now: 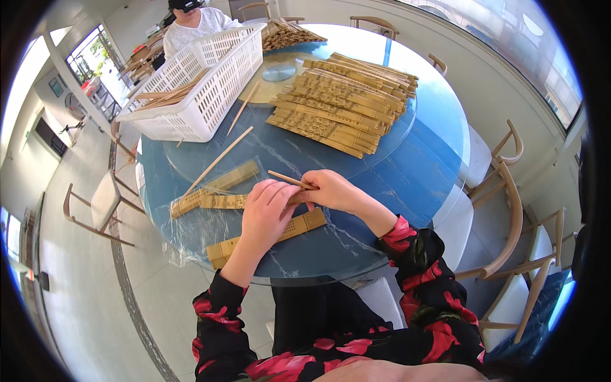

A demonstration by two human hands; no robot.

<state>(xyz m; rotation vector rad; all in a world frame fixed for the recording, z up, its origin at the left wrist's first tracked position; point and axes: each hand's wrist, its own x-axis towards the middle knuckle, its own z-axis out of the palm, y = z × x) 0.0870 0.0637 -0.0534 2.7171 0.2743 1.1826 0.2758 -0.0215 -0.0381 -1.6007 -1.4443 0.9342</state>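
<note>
My left hand (264,213) is closed around a gold printed paper sleeve (223,202), whose left end sticks out past my fingers. Beside it, my right hand (332,191) pinches wooden chopsticks (289,179) that point left above the left hand; how many is hard to tell. The sleeve's right end is hidden by my fingers. Just below my hands lies a flat gold sleeve (223,250). Another gold sleeve (235,178) lies behind them on clear plastic film (181,239). A single chopstick (219,159) slants over that sleeve.
A large pile of gold sleeves (347,105) covers the round blue glass-topped table (420,162) farther back. At the far left stands a white slatted basket (210,121) with loose chopsticks. Behind it sits another person (194,28). Wooden chairs (102,204) surround the table.
</note>
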